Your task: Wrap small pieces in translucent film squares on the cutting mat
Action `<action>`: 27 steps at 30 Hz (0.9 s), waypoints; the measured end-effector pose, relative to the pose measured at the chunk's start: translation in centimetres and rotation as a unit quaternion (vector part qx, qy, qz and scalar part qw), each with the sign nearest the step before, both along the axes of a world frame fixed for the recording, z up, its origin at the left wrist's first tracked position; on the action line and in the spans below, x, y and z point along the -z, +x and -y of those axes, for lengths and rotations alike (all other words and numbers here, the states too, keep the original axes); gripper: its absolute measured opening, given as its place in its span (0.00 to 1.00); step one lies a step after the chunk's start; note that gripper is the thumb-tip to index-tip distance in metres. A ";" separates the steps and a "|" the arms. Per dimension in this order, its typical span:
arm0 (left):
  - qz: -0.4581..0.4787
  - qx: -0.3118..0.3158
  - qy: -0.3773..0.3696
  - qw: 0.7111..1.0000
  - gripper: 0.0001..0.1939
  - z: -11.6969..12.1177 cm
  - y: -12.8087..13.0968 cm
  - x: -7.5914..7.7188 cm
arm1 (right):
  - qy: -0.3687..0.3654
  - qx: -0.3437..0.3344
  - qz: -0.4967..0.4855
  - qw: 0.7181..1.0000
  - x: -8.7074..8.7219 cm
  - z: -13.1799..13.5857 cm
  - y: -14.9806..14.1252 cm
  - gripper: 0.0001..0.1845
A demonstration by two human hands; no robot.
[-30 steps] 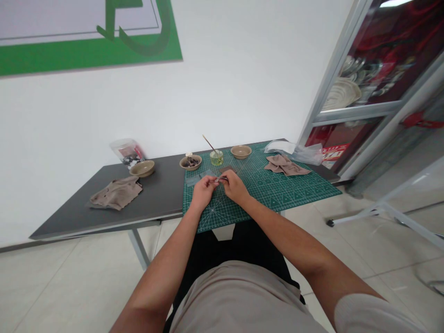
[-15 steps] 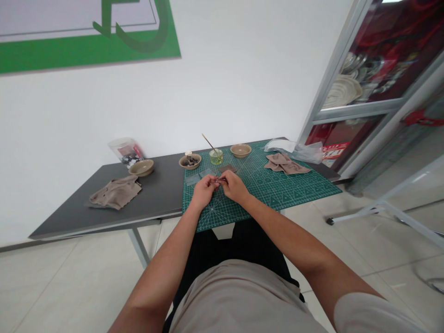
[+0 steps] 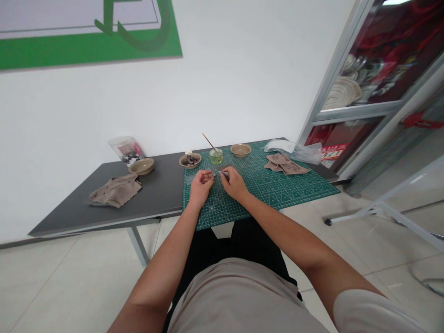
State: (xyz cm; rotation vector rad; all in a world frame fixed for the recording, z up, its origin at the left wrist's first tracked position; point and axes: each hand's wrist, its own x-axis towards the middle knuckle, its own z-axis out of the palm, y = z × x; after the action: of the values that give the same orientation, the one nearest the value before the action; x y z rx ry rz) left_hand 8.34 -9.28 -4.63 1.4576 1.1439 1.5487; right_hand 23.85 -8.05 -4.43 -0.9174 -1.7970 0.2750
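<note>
Both hands raised just over the green mat (image 3: 267,185), near its left part; we see them close together, a narrow gap between the fingertips.

Left hand (image 3: 200,185): thumb and fingers drawn together in a pinch, a small pale piece (image 3: 212,175) at the tips, on the side facing the right hand. Too small for us to name.

Right hand (image 3: 235,184): grip curled in, thumb against forefinger, with a small dark thing (image 3: 226,175) held between them. We cannot tell its full length, as the fingers cover much of it; what shows seems to slant towards the left hand.

Key relation, as we judge it: the pale piece lies directly left of the right grip, at about the same height, across that gap. The left hand has it; the right is close by but apart. Its long axis we cannot make out.

Around them: beyond the hands, a clear cup (image 3: 216,158) with a thin stick (image 3: 208,142) leaning out; left of the cup, a bowl of dark bits (image 3: 183,164); a crumpled brown cloth (image 3: 282,165) on the mat's right; the dark table (image 3: 156,196) beneath.
</note>
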 end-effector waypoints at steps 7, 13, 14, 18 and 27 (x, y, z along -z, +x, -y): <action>0.011 -0.023 -0.013 1.000 0.13 -0.7 -0.4 0.7 | -0.061 0.014 0.000 0.998 -0.8 -0.7 -0.2 0.05; 0.046 -0.067 -0.037 0.996 0.19 -0.5 -0.6 0.5 | -0.084 -0.038 0.034 0.995 -1.7 -1.3 -1.3 0.07; 0.054 -0.069 -0.042 0.995 0.19 -0.3 -0.5 0.4 | -0.087 -0.046 0.029 0.995 -1.5 -1.4 -1.5 0.07; 0.080 -0.066 -0.055 0.993 0.17 -0.1 -0.4 0.1 | -0.102 -0.066 -0.010 0.992 -0.6 -1.6 -1.7 0.05; 0.124 -0.037 -0.060 0.990 0.15 0.1 -0.4 -0.2 | -0.171 -0.090 -0.050 0.980 0.0 -1.6 -1.2 0.07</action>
State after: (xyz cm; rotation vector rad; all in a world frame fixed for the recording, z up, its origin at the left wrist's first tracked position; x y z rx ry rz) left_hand 7.98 -9.35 -4.39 1.1203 1.1305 1.6297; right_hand 22.60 -6.46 -4.40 -0.9572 -1.7710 0.7516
